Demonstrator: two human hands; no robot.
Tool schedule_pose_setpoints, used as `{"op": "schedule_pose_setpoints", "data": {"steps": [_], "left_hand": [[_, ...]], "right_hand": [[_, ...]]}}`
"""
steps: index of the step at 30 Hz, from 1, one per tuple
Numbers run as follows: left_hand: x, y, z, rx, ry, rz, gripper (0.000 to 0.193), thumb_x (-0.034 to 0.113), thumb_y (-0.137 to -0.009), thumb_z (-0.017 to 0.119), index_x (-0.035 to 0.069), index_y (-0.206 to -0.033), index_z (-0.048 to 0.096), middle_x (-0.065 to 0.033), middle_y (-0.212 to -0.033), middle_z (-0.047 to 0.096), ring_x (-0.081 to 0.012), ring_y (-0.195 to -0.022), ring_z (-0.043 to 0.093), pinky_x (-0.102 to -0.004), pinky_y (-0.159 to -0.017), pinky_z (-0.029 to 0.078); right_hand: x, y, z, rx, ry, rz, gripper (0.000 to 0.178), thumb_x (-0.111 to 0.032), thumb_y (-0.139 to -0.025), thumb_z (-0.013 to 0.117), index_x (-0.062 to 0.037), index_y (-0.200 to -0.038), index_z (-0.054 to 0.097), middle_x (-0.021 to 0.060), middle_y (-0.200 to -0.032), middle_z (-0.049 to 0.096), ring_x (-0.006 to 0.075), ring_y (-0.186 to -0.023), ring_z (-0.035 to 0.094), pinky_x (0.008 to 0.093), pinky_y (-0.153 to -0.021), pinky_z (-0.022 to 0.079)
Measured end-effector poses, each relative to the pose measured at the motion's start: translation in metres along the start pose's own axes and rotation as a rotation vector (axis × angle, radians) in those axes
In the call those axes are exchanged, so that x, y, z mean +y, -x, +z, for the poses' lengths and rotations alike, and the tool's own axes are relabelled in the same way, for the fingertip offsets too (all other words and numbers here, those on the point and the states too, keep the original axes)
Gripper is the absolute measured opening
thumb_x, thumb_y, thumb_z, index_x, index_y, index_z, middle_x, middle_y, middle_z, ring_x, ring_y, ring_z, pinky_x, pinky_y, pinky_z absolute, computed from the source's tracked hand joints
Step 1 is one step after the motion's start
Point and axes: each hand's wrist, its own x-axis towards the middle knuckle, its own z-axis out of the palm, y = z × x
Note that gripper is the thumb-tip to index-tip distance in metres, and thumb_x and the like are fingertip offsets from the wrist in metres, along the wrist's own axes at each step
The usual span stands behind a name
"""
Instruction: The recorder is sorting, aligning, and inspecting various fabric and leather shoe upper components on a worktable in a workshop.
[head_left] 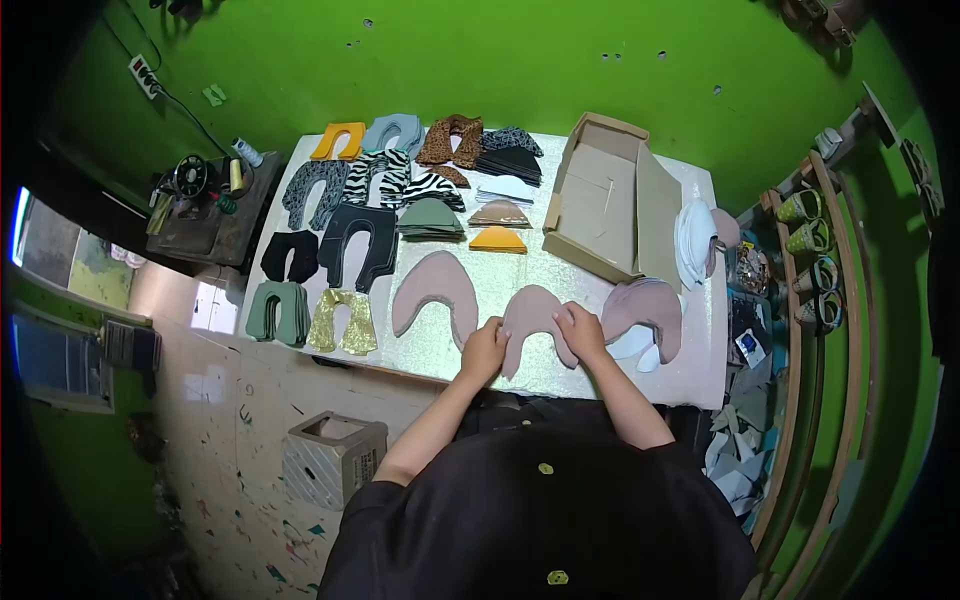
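A dusty-pink, U-shaped cut piece [532,308], which looks like a shoe upper, lies at the table's front edge with its curve pointing away from me. My left hand [485,349] grips its left side, fingers closed on the edge. On its right side, my right hand [581,331] pinches the other edge. Left of it rests a thick stack of like pink pieces [436,277]. Another pink stack [645,305] sits right of my right hand, with white cut pieces [633,342] partly under it.
Stacked cut pieces in several colours fill the table's left half, among them a green stack [430,219] and a gold one [343,321]. An open cardboard box [598,197] stands at the back right. A sandal rack [815,250] is beyond the right edge; a sewing machine [192,178] is left.
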Motion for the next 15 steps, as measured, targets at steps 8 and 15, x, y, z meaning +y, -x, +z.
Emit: {"op": "schedule_pose_setpoints", "data": {"steps": [8,15], "left_hand": [[0.003,0.000,0.001,0.112,-0.217,-0.058,0.025,0.024,-0.085,0.057,0.006,-0.103,0.055,-0.0180,-0.077,0.063,-0.0368,-0.075,0.061,-0.0452,-0.066,0.047],[0.005,-0.004,0.006,0.104,-0.307,-0.056,0.026,0.025,-0.085,0.057,0.003,-0.100,0.055,-0.0178,-0.095,0.060,-0.0355,-0.085,0.060,-0.0432,-0.071,0.048]], "right_hand": [[0.005,0.006,0.011,0.022,0.386,-0.096,0.033,-0.036,-0.082,0.060,-0.0065,-0.097,0.062,0.0199,-0.074,0.063,0.0356,-0.070,0.060,0.0435,-0.074,0.042],[0.005,0.004,0.015,0.062,0.437,-0.085,0.033,-0.035,-0.081,0.061,-0.0071,-0.098,0.060,0.0151,-0.085,0.063,0.0314,-0.078,0.059,0.0407,-0.076,0.033]]}}
